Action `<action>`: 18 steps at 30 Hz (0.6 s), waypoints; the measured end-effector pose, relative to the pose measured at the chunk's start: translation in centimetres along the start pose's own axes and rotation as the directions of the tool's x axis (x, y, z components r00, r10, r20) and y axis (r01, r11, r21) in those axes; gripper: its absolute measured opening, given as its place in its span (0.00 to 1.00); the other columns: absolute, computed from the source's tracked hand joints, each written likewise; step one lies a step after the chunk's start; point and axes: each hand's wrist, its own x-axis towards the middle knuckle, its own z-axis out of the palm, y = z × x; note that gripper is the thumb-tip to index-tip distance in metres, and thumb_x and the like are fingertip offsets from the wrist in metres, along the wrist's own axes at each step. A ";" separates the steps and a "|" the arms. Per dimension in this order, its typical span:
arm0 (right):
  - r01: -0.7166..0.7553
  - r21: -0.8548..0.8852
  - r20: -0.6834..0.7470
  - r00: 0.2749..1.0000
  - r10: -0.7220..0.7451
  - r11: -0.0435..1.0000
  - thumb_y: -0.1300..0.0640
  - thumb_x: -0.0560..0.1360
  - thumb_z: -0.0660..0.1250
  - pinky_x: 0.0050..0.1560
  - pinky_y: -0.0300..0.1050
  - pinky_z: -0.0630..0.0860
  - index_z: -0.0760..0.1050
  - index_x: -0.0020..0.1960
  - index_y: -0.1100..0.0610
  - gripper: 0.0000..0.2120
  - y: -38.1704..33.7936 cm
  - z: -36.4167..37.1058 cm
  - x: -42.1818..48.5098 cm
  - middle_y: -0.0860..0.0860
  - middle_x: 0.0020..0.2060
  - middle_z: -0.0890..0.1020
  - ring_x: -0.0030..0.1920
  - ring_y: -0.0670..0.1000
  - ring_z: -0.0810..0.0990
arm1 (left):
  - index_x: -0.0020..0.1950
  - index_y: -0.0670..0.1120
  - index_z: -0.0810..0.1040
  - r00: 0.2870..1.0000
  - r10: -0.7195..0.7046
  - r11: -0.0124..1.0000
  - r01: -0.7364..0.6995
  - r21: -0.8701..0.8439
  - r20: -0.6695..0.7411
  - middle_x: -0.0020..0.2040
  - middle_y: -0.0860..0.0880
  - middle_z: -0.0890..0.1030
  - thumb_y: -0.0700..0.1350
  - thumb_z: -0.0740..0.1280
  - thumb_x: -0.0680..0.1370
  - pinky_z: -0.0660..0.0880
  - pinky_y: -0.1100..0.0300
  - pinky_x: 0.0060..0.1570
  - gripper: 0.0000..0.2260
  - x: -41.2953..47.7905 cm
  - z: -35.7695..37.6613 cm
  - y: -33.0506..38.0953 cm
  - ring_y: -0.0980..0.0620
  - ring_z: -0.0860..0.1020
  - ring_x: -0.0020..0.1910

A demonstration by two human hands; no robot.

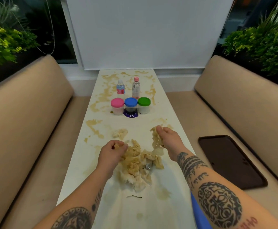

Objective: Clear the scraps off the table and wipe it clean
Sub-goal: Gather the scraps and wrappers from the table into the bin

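A heap of soggy, brown-stained paper scraps (138,169) lies in the middle of the long white table (171,162). My left hand (112,151) grips a wad at the heap's left edge, fingers curled round it. My right hand (166,136) holds a long stained strip of scrap (156,138) lifted above the heap's right side. One more small scrap (120,133) lies apart, just beyond the heap. Brown spill stains (100,98) smear the table's far half and left edge.
Three tubs with pink (117,106), blue (131,104) and green (144,104) lids stand mid-table, two small water bottles (135,87) behind them. A dark tray (230,161) lies on the right bench seat. Beige benches flank the table. A thin dark twig (134,196) lies near me.
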 end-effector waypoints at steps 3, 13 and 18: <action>0.036 -0.053 0.105 0.994 -0.030 0.998 0.43 0.78 0.68 0.48 0.45 0.72 0.82 0.48 0.60 0.19 -0.7 0.5 -0.4 0.52 0.43 0.82 0.44 0.51 0.76 | 0.62 0.55 0.77 0.999 0.045 0.973 -0.051 0.223 0.031 0.66 0.53 0.73 0.51 0.77 0.74 0.74 0.51 0.61 0.19 0.2 0.6 -0.2 0.51 0.72 0.66; -0.232 0.451 0.306 0.947 0.095 0.862 0.50 0.83 0.62 0.52 0.50 0.77 0.82 0.54 0.60 0.15 -4.2 3.5 -0.1 0.54 0.52 0.84 0.51 0.53 0.79 | 0.64 0.55 0.75 0.956 0.087 0.936 -0.175 0.306 0.280 0.58 0.56 0.81 0.53 0.69 0.78 0.78 0.49 0.58 0.16 0.3 6.3 1.1 0.53 0.80 0.55; -0.175 0.510 0.224 0.972 0.066 0.842 0.54 0.86 0.56 0.44 0.51 0.82 0.75 0.57 0.60 0.13 -3.5 3.2 1.4 0.57 0.49 0.85 0.47 0.56 0.85 | 0.61 0.51 0.78 0.952 -0.078 0.993 0.100 -0.057 0.295 0.56 0.47 0.84 0.42 0.61 0.82 0.78 0.52 0.53 0.11 1.6 5.5 0.7 0.49 0.83 0.52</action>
